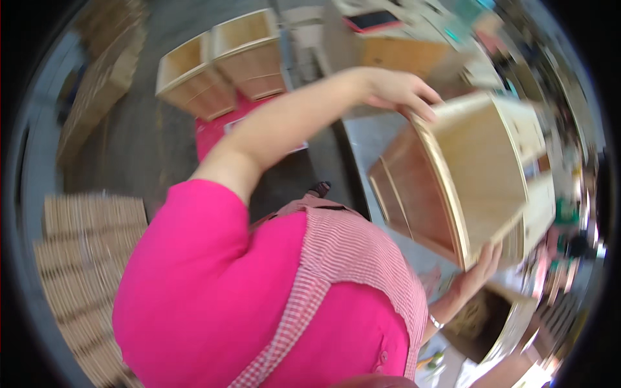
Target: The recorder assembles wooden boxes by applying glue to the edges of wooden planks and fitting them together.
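A pale wooden box (414,187) with flaring sides is held tilted between my two hands, its open mouth turned to the right. My left hand (401,94) is closed over the rim at the far corner. At the near corner my right hand (479,268), with a bracelet on the wrist, grips the rim from below, its fingers partly hidden. The box is over a grey tabletop (372,139); whether it touches it I cannot tell.
Two similar wooden boxes (249,52) stand on a pink surface (210,132) at the far left. Stacked wooden pieces (94,258) lie at the left. More boxes (540,213) crowd the right, near a carton (482,323). A dark phone-like object (373,21) lies at the back.
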Tool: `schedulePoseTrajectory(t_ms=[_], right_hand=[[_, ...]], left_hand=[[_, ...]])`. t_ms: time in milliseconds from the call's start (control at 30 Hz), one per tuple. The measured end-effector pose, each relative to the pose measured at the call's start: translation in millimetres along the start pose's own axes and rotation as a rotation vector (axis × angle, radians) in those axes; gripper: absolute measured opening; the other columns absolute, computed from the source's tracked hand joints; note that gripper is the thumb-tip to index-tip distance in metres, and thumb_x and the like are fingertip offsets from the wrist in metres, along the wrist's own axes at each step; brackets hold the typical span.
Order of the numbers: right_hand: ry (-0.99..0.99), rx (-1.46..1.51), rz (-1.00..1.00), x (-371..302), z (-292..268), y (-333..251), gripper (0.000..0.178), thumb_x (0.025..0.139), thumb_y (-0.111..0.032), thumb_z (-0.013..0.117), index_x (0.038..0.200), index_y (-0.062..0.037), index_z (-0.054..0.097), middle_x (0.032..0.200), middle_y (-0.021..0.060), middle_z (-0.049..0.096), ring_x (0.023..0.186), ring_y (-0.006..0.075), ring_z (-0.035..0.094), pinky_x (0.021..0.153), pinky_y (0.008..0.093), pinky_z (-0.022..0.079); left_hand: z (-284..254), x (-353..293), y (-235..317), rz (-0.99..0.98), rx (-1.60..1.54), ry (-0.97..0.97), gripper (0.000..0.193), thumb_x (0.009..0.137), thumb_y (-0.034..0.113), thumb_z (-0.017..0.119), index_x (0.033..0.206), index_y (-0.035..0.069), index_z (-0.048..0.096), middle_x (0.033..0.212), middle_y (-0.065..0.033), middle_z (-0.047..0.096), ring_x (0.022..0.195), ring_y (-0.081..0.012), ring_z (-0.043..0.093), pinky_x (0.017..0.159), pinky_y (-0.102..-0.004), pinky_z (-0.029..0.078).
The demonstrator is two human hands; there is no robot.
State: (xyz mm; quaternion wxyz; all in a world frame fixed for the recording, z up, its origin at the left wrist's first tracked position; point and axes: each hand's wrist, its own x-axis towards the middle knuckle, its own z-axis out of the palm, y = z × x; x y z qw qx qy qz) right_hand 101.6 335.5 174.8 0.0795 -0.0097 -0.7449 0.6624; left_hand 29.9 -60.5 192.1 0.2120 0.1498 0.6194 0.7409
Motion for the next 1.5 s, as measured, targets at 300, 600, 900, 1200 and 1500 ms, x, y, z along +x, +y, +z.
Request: schedulePoseTrajectory(t_ms=[300,600,900,1200,1500], right_hand=[[-0.098,0.001,-0.032,-21.8,50.6,-51.4,0.068,0.094,-0.031,0.06,0.145,0.0081,0.036,0.141,0.0196,0.046,0.123,0.0279,0.051,0.101,0.041,0.044],[-0.676,0.034,-0.198,-51.3,185.3,-87.1,0.052,0.096,-0.011,0.05,0.144,0.0065,0.038,0.127,0.0139,0.055,0.111,0.018,0.052,0.095,0.0302,0.041],[-1.433,0.155,-0.091,-96.3,464.1,-14.9,0.058,0.095,-0.013,0.058,0.144,0.0071,0.036,0.13,0.0145,0.055,0.12,0.0179,0.05,0.103,0.0304,0.04],[-1.739,-0.166,-0.143,-189.1,656.5,97.3,0.072,0.093,-0.014,0.062,0.15,0.0028,0.023,0.103,0.0177,0.065,0.082,0.018,0.062,0.073,0.0343,0.05],[-1.716,-0.16,-0.146,-214.6,700.6,121.9,0.081,0.091,-0.018,0.066,0.153,0.001,0.018,0.093,0.0181,0.062,0.073,0.0223,0.059,0.065,0.0348,0.05]], left_hand=[[19.2,5.2,1.3,-0.046,0.115,0.533,0.043,0.082,0.029,0.078,0.108,-0.003,0.07,0.106,-0.0111,0.069,0.093,-0.0191,0.063,0.08,-0.0339,0.051],[0.0,-250.6,-11.9,0.144,-0.168,0.994,0.032,0.098,0.022,0.059,0.116,-0.004,0.066,0.108,-0.008,0.07,0.095,-0.0136,0.066,0.085,-0.0291,0.052],[-47.2,-471.9,-84.0,0.116,-0.414,1.527,0.034,0.101,0.021,0.052,0.125,-0.003,0.059,0.115,-0.0092,0.067,0.1,-0.0141,0.066,0.087,-0.0302,0.052],[-113.5,-617.9,-214.1,0.01,-0.461,1.927,0.044,0.1,0.023,0.058,0.135,-0.004,0.052,0.125,-0.0082,0.063,0.115,-0.0145,0.059,0.098,-0.0284,0.046],[-145.7,-654.4,-235.5,-0.005,-0.56,1.942,0.053,0.099,0.024,0.06,0.141,-0.004,0.045,0.132,-0.0103,0.06,0.119,-0.0154,0.057,0.103,-0.0297,0.043]])
